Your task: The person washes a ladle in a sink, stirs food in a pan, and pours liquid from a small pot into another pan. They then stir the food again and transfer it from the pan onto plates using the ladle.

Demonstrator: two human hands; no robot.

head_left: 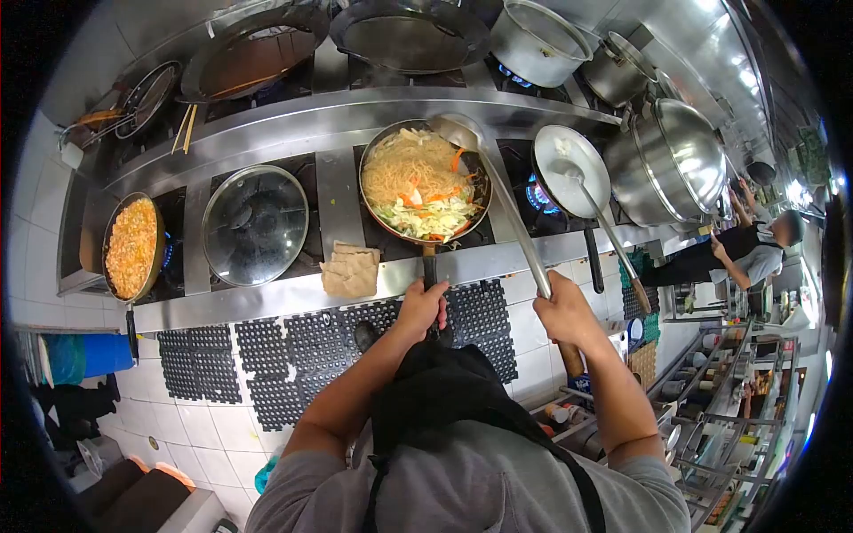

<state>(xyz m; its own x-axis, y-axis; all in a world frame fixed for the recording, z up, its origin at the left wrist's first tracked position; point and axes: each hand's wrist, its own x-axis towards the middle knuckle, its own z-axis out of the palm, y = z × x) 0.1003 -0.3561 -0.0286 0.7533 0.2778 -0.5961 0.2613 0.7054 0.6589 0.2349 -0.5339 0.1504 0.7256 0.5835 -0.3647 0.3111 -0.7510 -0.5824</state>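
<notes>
My left hand [421, 311] is wrapped round the handle of a frying pan [482, 189] on the stove. In the pan lie noodles [407, 164], with chopped cabbage and carrot strips [435, 213] towards the near side. My right hand [567, 311] grips the long metal handle of a ladle [515, 222], whose wooden end sticks out below my fist. The ladle's bowl overlaps the pan's far right rim, over the edge of the noodles. A folded brown cloth [350, 270] rests on the stove's front edge, left of the pan handle.
Left are a glass-lidded pan [256, 226] and a pan of orange rice-like food [133, 249]. Right, a white-lined pan [586, 169] with a ladle sits over blue flame, beside a large steel pot [666, 164]. Woks [409, 40] line the back. Another person [742, 253] stands far right.
</notes>
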